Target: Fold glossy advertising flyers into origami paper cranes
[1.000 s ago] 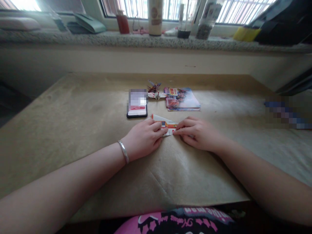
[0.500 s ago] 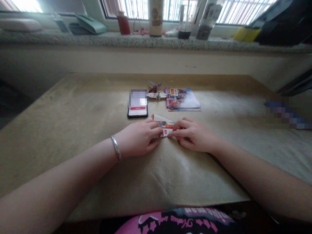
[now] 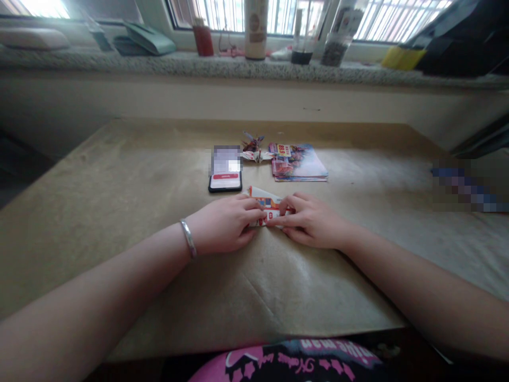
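Observation:
A small folded piece of printed paper point(image 3: 267, 206), white with red and orange print, lies on the brown paper-covered table point(image 3: 119, 201) in front of me. My left hand point(image 3: 222, 223), with a silver bracelet at the wrist, presses its curled fingers on the paper's left part. My right hand point(image 3: 312, 220) pinches the paper's right part with thumb and forefinger. Both hands rest on the table and their fingertips nearly meet over the paper.
A phone point(image 3: 225, 172) lies just behind the hands. Further back lie a folded paper crane point(image 3: 253, 148) and a stack of printed leaflets point(image 3: 296, 162). Bottles and jars point(image 3: 254, 26) stand on the stone windowsill. A blurred blue object point(image 3: 465, 185) lies at the right.
Both hands have shifted slightly left along the folded paper, and my right fingertips have slid closer to my left hand. The paper stays on the table.

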Demonstrator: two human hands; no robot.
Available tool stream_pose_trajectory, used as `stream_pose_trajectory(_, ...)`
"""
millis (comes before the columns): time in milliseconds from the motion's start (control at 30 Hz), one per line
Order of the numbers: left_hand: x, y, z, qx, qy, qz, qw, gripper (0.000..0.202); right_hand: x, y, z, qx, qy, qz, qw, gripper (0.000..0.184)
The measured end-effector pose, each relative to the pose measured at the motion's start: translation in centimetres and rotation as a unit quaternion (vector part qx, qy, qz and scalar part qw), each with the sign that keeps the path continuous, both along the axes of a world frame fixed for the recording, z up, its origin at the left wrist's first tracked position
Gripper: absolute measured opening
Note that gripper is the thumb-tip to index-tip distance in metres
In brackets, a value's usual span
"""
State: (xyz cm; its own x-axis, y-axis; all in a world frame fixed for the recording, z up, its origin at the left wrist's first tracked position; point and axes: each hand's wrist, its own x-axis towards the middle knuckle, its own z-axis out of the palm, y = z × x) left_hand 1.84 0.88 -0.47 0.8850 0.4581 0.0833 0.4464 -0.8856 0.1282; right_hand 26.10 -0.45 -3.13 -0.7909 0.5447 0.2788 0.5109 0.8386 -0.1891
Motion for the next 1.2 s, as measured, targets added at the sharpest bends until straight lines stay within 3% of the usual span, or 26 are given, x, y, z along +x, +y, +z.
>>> stream_pose_trajectory(467, 0.6, 1.1, -1.9, 0.075, -0.035, -0.053, 0.995, 0.033, 0.6, -0.5, 0.7, 0.04, -0.007, -0.014, 0.999, 0.031)
stream_pose_trajectory(633, 0.7, 1.4, -1.8, 0.138, -0.06, -0.019, 0.988, 0.031, 0.7, -0.5, 0.6, 0.043, -0.011, -0.045, 0.998, 0.031)
stream_pose_trajectory(1200, 0.6, 1.1, -1.5, 0.108, -0.022, -0.047, 0.993, 0.032, 0.7, -0.3, 0.2, 0.018, 0.011, -0.059, 0.998, 0.026)
